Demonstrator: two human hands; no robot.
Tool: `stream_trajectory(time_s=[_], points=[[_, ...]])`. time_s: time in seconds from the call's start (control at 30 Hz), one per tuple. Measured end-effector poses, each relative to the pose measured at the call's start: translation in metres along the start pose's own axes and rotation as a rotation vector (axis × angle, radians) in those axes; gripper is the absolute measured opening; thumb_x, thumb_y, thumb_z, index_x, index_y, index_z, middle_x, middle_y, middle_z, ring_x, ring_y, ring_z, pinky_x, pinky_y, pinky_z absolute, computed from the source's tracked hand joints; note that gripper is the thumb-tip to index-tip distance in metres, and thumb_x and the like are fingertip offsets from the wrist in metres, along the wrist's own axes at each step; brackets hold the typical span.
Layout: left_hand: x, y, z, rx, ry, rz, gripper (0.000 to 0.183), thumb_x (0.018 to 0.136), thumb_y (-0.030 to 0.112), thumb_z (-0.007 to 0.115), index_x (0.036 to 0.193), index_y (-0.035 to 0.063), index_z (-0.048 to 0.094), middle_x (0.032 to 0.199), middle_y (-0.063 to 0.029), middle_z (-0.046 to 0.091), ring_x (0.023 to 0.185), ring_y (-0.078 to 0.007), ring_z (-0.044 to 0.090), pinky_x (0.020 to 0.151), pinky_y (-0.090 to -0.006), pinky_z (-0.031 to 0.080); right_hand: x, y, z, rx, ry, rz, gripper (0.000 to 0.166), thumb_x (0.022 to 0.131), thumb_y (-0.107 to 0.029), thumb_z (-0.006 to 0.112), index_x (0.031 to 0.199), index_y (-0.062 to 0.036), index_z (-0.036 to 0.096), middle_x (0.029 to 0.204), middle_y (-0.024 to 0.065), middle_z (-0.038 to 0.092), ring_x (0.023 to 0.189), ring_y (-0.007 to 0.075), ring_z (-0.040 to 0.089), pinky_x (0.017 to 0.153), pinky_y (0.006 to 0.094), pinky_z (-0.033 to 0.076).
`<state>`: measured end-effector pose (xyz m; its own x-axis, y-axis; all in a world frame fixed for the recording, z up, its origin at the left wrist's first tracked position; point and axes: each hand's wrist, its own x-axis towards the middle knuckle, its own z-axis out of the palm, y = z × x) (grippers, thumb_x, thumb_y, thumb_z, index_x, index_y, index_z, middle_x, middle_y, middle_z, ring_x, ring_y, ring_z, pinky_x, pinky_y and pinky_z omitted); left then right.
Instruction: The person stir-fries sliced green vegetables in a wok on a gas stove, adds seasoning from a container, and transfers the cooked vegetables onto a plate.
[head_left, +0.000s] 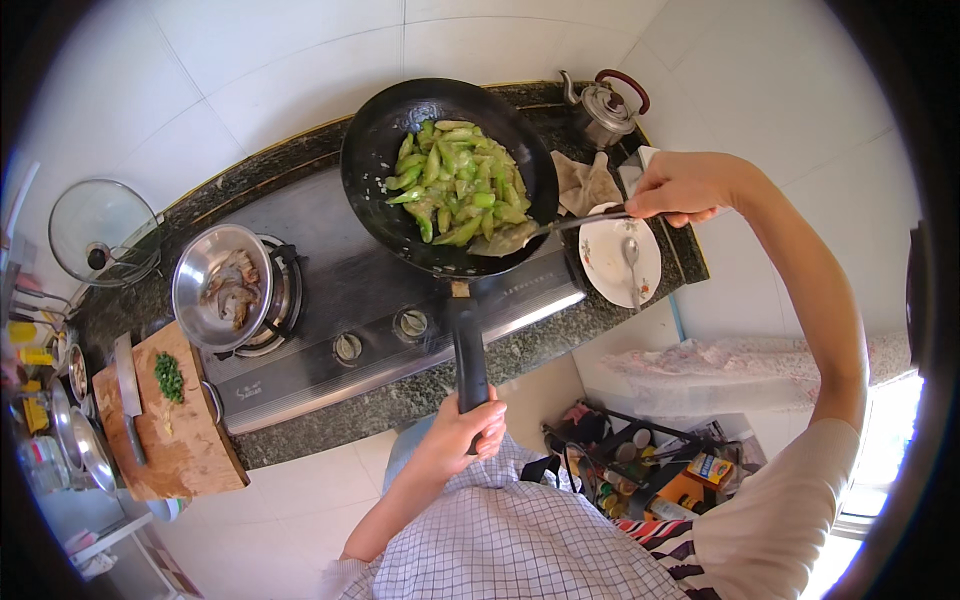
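Note:
My left hand (469, 435) is wrapped around the black handle (469, 352) of a dark wok (375, 225) on the right side of the gas stove. Sliced green vegetable pieces (461, 176) fill the wok's middle, with small pale bits on its left wall. In my right hand (682, 187) is the dark-ended handle of a metal spatula (514, 238). Its blade rests inside the wok's lower right edge, against the vegetables. Below my right hand, a white floral plate (600, 274) holds a metal spoon (631, 262).
Left of the wok, a steel bowl of shrimp (238, 289) sits over the other burner. A cutting board (199, 450) bears a cleaver (127, 375) and chopped greens (169, 376). A glass lid (97, 217) leans on the wall. A kettle (607, 112) and cloth (581, 184) stand back right.

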<state>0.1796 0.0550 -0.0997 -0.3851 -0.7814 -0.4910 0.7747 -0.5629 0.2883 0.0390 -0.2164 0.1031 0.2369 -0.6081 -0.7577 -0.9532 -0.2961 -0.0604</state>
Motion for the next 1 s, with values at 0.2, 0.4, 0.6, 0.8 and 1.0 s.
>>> stream_trajectory(time_s=[0.2,0.4,0.6,0.8,1.0], points=[[0.001,-0.001,0.000,-0.003,-0.008,0.000,0.016,0.083,0.009,0.056,0.084,0.0109,0.041,0.056,0.0007,0.040,0.042,-0.0079,0.036,0.039,-0.0241,0.027,0.035,-0.023,0.020,-0.361,0.559,-0.461,0.023,0.074,-0.026,0.060,0.069,-0.0040,0.063,0.055,0.0116,0.056,0.050,0.0270,0.055,0.047,0.0380,0.041],[0.001,-0.001,-0.004,-0.008,-0.017,0.015,0.016,0.083,0.009,0.056,0.084,0.0112,0.041,0.057,0.0006,0.040,0.042,-0.0080,0.036,0.039,-0.0241,0.027,-0.010,-0.022,0.031,-0.551,0.793,-0.430,0.022,0.073,-0.026,0.061,0.074,-0.0046,0.064,0.061,0.0149,0.058,0.066,0.0313,0.059,0.060,0.0424,0.045],[0.000,0.002,0.000,-0.030,0.001,-0.004,0.017,0.083,0.007,0.056,0.079,0.0091,0.040,0.054,-0.0005,0.041,0.040,-0.0088,0.038,0.038,-0.0245,0.031,-0.004,0.005,-0.004,-0.405,0.429,-0.133,0.024,0.070,-0.023,0.059,0.075,-0.0001,0.063,0.053,0.0135,0.053,0.049,0.0283,0.049,0.048,0.0379,0.038],[0.002,0.001,0.003,-0.009,0.008,-0.008,0.017,0.083,0.007,0.056,0.079,0.0090,0.040,0.054,-0.0004,0.041,0.040,-0.0090,0.038,0.038,-0.0250,0.031,0.052,0.004,0.007,-0.189,0.548,-0.389,0.027,0.069,-0.025,0.062,0.079,-0.0006,0.066,0.060,0.0152,0.059,0.057,0.0302,0.057,0.057,0.0383,0.045],[0.001,0.000,0.000,-0.003,0.014,0.005,0.015,0.083,0.007,0.055,0.083,0.0109,0.040,0.055,0.0009,0.039,0.041,-0.0077,0.035,0.039,-0.0244,0.026,0.011,0.008,0.022,-0.481,0.856,-0.526,0.026,0.071,-0.023,0.064,0.090,-0.0064,0.066,0.066,0.0153,0.060,0.068,0.0322,0.059,0.062,0.0410,0.046]])
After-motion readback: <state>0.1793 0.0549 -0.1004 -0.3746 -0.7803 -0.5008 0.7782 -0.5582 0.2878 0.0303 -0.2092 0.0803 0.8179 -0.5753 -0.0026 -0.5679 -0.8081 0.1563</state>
